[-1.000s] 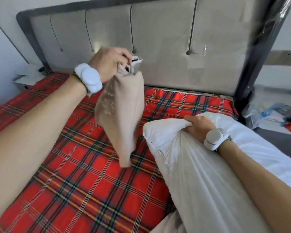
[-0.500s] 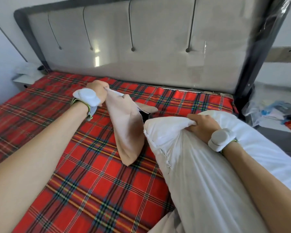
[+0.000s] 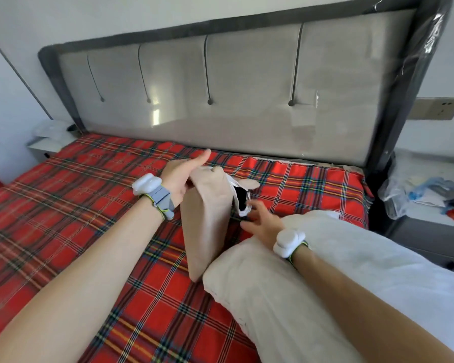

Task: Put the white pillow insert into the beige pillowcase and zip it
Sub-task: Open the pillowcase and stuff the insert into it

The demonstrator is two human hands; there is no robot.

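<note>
The beige pillowcase (image 3: pixel 207 224) stands on edge in the middle of the red plaid bed (image 3: pixel 89 205), its dark opening with a white inner edge turned to the right. My left hand (image 3: pixel 180 176) holds the case at its upper left corner, thumb straight, fingers hidden behind the cloth. My right hand (image 3: pixel 261 222) has its fingers spread, and their tips are at the lower rim of the opening. The white pillow insert (image 3: pixel 273 297) lies at the right under my right forearm, with no hand holding it.
A padded grey headboard (image 3: pixel 247 100) runs along the far side of the bed. A small white nightstand (image 3: pixel 47 142) sits at the left. At the right, a grey cabinet (image 3: pixel 425 231) carries plastic bags and clutter.
My left hand lowered the pillowcase from the air onto the bed. My right hand let go of the insert's corner and moved to the case's opening; the insert dropped flat.
</note>
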